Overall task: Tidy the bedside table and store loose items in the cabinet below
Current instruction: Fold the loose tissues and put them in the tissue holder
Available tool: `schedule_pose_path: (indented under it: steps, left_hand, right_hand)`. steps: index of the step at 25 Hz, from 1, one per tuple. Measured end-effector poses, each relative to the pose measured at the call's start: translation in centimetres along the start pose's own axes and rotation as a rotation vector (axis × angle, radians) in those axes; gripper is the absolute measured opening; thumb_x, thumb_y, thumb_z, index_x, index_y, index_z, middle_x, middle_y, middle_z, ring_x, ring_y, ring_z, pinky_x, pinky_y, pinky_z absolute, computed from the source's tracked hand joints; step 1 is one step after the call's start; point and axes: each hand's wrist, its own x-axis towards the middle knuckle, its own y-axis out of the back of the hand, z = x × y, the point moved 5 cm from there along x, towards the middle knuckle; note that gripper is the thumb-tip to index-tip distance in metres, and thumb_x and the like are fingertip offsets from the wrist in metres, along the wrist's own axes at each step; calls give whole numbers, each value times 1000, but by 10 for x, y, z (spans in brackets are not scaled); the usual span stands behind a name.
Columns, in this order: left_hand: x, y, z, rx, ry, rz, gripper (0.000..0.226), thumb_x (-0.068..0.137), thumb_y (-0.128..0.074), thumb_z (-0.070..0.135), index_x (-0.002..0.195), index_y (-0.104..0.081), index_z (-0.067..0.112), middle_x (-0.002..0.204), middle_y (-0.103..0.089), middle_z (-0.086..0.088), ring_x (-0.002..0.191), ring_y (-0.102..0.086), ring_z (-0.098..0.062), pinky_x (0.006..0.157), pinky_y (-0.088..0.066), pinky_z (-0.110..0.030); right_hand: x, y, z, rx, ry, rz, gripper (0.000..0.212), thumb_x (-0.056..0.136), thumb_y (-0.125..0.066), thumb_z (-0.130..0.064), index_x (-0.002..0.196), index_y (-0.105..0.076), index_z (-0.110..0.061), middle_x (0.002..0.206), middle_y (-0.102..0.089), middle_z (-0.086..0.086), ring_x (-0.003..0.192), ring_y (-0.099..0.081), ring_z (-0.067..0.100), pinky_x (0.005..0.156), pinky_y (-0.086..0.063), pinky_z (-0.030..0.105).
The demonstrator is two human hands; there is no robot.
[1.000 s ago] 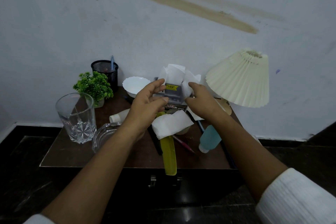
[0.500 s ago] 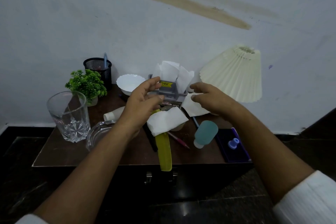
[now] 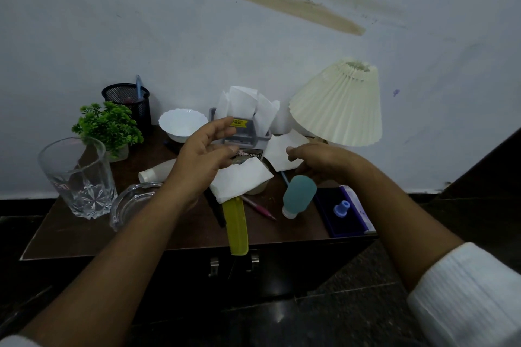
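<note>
A person's left hand (image 3: 208, 149) hangs released, fingers relaxed and spread, just in front of a grey tissue holder (image 3: 248, 136) stuffed with white tissues (image 3: 242, 101) at the far middle of the counter (image 3: 70, 236). The right hand (image 3: 318, 160) hovers with fingers loosely curled, grasping nothing that shows, over a loose tissue (image 3: 279, 149) lying right of the holder; whether it touches the sheet cannot be told. A second ago both hands were at the holder's tissues; the right has since drawn away to the right, uncovering a navy box (image 3: 335, 220) at the near right corner with a small blue piece (image 3: 342, 208) on it.

A folded tissue (image 3: 242, 180) lies beneath the left hand, over a yellow comb (image 3: 236, 225) that juts past the counter's near edge above the closed cabinet (image 3: 282, 270). A pink pen (image 3: 259, 208) and a teal bottle (image 3: 298, 194) lie on their sides to the right, a white bottle (image 3: 158, 173) to the left. A mesh cup (image 3: 127, 101) at the far left holds a blue pen (image 3: 138, 87), beside a plant (image 3: 108, 127) and a white bowl (image 3: 183, 124). A drinking glass (image 3: 77, 177) stands near the left edge, a glass ashtray (image 3: 132, 203) beside it, bare wood in front of both. A pleated lamp (image 3: 338, 104) stands at the far right.
</note>
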Motion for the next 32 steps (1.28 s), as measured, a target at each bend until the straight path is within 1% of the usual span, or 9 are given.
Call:
schedule_pose_path:
  steps: [4,10,12,15,18,22,26,29,32]
  left_hand:
    - [1,-1,-4,1,8,-5,53,93,-65,1,138,-57,27,128,-67,8,112,-67,-12,92,-59,-36]
    - [1,-2,-5,20,9,-16,52,95,-63,3,139,-56,29,127,-67,11,110,-68,-10,93,-57,-37]
    - [1,-3,-5,15,11,-15,53,94,-62,2,140,-56,28,127,-67,11,110,-68,-10,92,-57,-37]
    - [-1,-5,-4,9,11,-28,53,95,-62,2,140,-56,28,126,-67,10,107,-68,-5,88,-58,-32]
    - [-4,-8,-2,2,7,-47,50,95,-62,2,136,-58,30,125,-67,9,108,-68,-5,84,-57,-27]
    - [-7,-8,-2,14,6,-69,44,95,-62,5,131,-62,31,118,-69,8,106,-68,-6,83,-57,-27]
    - [-9,-7,-4,12,112,-30,26,104,-53,27,126,-64,21,92,-72,-4,79,-69,-15,62,-57,-26]
    - [-14,-11,-7,-128,351,-77,49,102,-36,58,121,-63,22,91,-77,-7,76,-71,-21,59,-56,-31]
    - [-14,-11,-3,-408,406,-130,69,96,-25,73,121,-64,21,106,-77,-12,85,-74,-25,67,-58,-35]
  right_hand:
    - [11,-5,11,142,-58,10,52,93,-61,-58,123,-62,-15,116,-64,15,96,-66,27,65,-54,35]
    - [18,-3,13,380,1,56,42,87,-73,-38,116,-65,-9,116,-71,15,94,-73,29,77,-63,45]
    - [10,-2,10,372,51,39,42,89,-70,-41,121,-65,-14,118,-72,7,102,-72,26,77,-62,42]
    - [-11,-4,1,352,134,-11,38,92,-66,-47,120,-68,-22,119,-73,-3,111,-68,20,91,-57,42]
    - [-38,-5,-14,356,221,-17,36,98,-61,-45,123,-68,-20,124,-69,-2,116,-63,19,102,-52,40]
    - [-79,3,-38,195,385,76,38,103,-52,-43,124,-68,-16,125,-68,2,117,-62,17,105,-50,37]
    - [-108,11,-60,247,621,174,32,104,-51,-40,114,-74,-20,122,-71,8,118,-64,23,107,-50,44]
    - [-117,9,-69,431,754,171,31,107,-48,-27,118,-73,-12,115,-75,7,113,-69,19,102,-55,39]
    - [-112,-2,-66,630,783,145,32,106,-51,-23,112,-73,-1,106,-77,16,103,-73,26,92,-60,38]
